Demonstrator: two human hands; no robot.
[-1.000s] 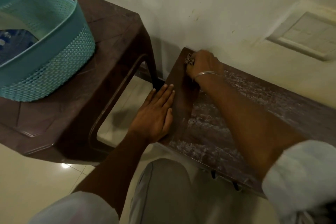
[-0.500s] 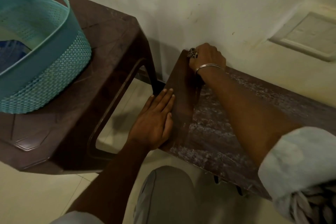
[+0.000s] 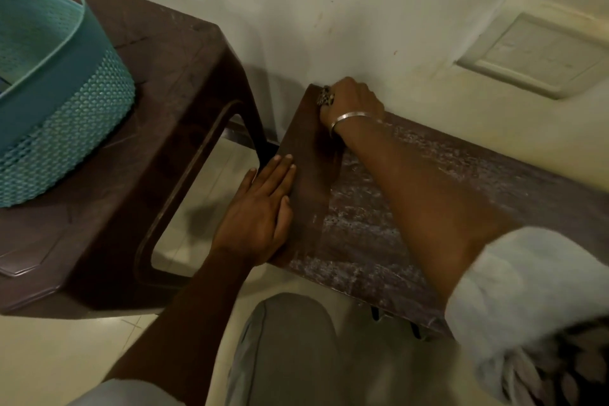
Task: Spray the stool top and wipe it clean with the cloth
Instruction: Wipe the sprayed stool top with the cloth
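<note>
Against the wall, right hand (image 3: 351,102) grips patterned cloth (image 3: 325,97) on streaky stool top (image 3: 379,227).

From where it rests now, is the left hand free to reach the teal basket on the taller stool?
Probably yes. The left hand lies flat and empty on the low stool top, and only an open gap and bare brown surface separate it from the teal basket. The right hand, gripping the cloth, is well clear.

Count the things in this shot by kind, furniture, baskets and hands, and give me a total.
Brown furniture: 2, the plastic stool and the low stool top
Teal basket: 1
Hands: 2, left hand, right hand
Total: 5
</note>
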